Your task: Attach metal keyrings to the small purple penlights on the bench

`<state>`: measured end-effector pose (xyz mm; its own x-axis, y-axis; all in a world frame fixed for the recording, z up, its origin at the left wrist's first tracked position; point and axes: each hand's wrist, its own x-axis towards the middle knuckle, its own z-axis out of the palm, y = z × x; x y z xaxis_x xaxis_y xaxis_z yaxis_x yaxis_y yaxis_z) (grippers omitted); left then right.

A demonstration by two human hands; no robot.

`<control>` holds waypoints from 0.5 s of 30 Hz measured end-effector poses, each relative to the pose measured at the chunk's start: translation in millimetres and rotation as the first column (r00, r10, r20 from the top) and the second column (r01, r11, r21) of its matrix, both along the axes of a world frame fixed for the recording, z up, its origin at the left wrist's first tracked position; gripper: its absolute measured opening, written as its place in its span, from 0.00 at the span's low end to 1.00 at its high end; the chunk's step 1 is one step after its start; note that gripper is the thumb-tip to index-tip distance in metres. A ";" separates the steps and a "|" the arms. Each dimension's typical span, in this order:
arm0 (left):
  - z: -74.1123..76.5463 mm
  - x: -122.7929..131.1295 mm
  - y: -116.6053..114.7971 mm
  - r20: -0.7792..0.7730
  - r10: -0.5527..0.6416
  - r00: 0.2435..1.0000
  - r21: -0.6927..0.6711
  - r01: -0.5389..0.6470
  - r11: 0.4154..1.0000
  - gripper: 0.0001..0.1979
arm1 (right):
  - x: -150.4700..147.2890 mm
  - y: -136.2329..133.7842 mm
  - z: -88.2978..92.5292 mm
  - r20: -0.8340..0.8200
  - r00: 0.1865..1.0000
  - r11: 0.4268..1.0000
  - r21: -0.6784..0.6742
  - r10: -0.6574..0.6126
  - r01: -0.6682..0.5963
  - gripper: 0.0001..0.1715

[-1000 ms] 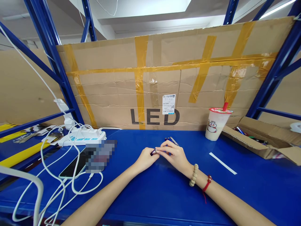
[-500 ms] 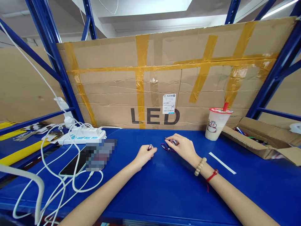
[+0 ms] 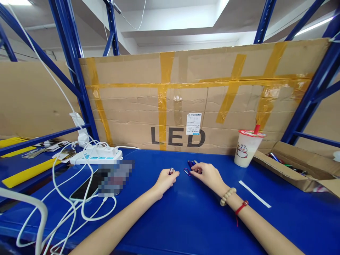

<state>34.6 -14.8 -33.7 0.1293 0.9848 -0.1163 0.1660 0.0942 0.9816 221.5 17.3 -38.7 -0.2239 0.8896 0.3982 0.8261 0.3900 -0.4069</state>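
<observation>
My left hand (image 3: 165, 183) is closed in a fist around a small shiny cylindrical piece (image 3: 171, 171), whose end pokes out above the thumb. To its right, my right hand (image 3: 208, 174) bends over the blue tabletop with fingers pinched together at a small purple cord loop (image 3: 187, 172). A short dark blue-purple cylinder (image 3: 191, 163) lies by the fingertips, partly covered by them. What else sits under the right fingers is hidden.
A drink cup (image 3: 247, 148) with a red straw stands at right, beside an open cardboard box (image 3: 289, 177) of pens. A white strip (image 3: 254, 193) lies nearer. On the left are a power strip (image 3: 97, 156), white cables (image 3: 83, 209) and phones (image 3: 87, 186). Cardboard (image 3: 132, 109) closes the back.
The view has tilted up slightly. My right fingers have shifted over the cord, hiding its metal clasp, and the blue-purple cylinder now shows. My left hand keeps its hold.
</observation>
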 end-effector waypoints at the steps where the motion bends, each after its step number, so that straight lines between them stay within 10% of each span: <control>1: 0.3 -0.1 0.2 0.006 0.001 1.000 -0.005 -0.001 1.000 0.18 | 2.1 2.5 1.1 -0.097 0.995 0.999 0.030 -0.014 0.017 0.10; 7: 1.1 -0.2 -3.1 0.019 -0.078 0.997 0.020 0.078 0.997 0.17 | 2.3 8.2 6.1 -0.601 0.799 0.993 0.086 -0.012 0.080 0.23; 15: -4.7 2.7 -6.2 -0.072 -0.068 0.995 0.187 0.080 0.979 0.19 | -9.4 0.0 6.1 -0.822 0.567 0.999 0.045 0.046 -0.015 0.27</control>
